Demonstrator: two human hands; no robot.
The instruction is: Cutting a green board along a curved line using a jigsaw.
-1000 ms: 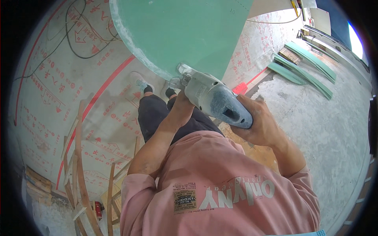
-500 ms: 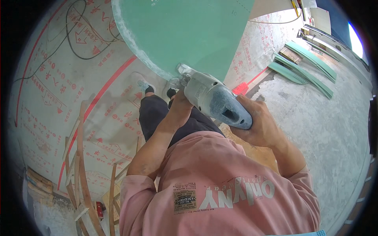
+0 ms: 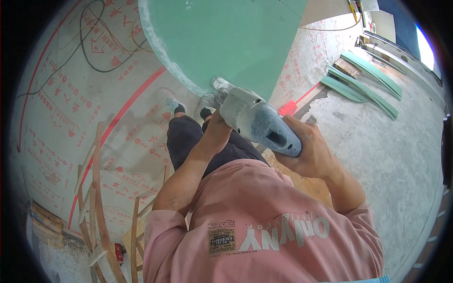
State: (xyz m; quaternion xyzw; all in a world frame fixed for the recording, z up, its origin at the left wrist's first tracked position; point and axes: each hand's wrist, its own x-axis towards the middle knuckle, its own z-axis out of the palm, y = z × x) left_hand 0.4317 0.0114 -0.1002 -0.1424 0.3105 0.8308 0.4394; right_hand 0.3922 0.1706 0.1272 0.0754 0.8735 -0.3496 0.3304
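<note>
Both my hands are on a dusty grey and blue handheld power tool (image 3: 257, 118), possibly a saw. My left hand (image 3: 218, 129) grips it from below near its front end, the fingers partly hidden behind the body. My right hand (image 3: 306, 144) is wrapped round the rear handle. The tool's metal front rests at the near corner of a large green plasterboard sheet (image 3: 217, 42), at the end of its curved left edge. White dust lines that curved edge. Whatever blade the tool has is hidden.
Several green plasterboard offcuts (image 3: 363, 78) lie on the floor at the right. A wooden frame (image 3: 96, 188) stands at the lower left. Dark cable (image 3: 85, 52) loops over the printed floor covering (image 3: 52, 113). A red object (image 3: 288, 107) lies just beyond the tool.
The green plasterboard sheet has shifted slightly up and to the right in view. My hands and the tool stay nearly in place.
</note>
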